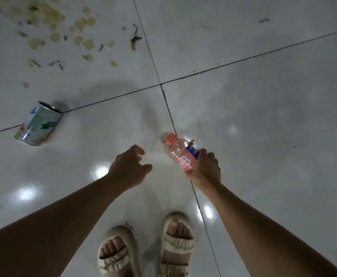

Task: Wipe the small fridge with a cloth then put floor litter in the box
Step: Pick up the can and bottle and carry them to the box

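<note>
A pink plastic bottle with an orange cap and a blue label is in my right hand, which grips its lower end just above the white tiled floor. My left hand hovers to the left of the bottle, fingers apart and curled, holding nothing. A green and white tin can lies on its side on the floor at the left, well away from both hands. Neither the fridge, the cloth nor the box is in view.
Scattered food scraps and peelings litter the tiles at the top left, with a dark scrap nearby and another at the top right. My feet in beige sandals stand at the bottom centre.
</note>
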{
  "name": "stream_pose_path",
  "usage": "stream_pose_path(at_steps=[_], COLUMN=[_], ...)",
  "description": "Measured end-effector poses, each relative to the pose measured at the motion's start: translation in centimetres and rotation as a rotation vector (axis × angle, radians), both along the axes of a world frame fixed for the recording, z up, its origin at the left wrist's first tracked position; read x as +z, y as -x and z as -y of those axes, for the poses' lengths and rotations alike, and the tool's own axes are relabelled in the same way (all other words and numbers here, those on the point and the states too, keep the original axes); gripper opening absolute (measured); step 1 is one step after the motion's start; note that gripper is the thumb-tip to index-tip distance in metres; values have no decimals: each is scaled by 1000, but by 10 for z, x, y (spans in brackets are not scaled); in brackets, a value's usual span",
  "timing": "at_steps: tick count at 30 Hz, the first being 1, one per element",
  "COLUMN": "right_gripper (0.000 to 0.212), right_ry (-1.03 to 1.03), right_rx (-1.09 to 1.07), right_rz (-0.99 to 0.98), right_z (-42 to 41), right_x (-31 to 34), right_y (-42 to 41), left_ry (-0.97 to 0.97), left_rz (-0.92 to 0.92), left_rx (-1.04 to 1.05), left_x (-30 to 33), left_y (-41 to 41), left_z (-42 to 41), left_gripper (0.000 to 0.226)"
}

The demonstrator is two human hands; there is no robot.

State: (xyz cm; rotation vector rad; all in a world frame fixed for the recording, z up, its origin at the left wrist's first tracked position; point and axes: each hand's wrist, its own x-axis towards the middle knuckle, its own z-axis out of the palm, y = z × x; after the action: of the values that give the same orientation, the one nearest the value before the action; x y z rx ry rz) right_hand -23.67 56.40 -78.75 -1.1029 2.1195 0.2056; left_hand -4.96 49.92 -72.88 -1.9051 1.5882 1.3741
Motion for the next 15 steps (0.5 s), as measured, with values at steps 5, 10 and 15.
stream_pose_path(at_steps=[5, 10, 15], right_gripper=[76, 73, 67], right_ry=[35, 47, 66], right_rx=[-81, -75, -35], right_rz=[120, 181, 223], right_z=[20, 52, 93], right_x=[76, 164, 238], right_y=[-26, -53, -84], left_ry=[12, 56, 98], left_rz=[6, -10, 6], left_rx=[95, 210, 329], left_x=[61, 140, 206], left_y=[-19, -45, -83], left_z=[11, 25, 41], left_gripper=[44, 42, 41])
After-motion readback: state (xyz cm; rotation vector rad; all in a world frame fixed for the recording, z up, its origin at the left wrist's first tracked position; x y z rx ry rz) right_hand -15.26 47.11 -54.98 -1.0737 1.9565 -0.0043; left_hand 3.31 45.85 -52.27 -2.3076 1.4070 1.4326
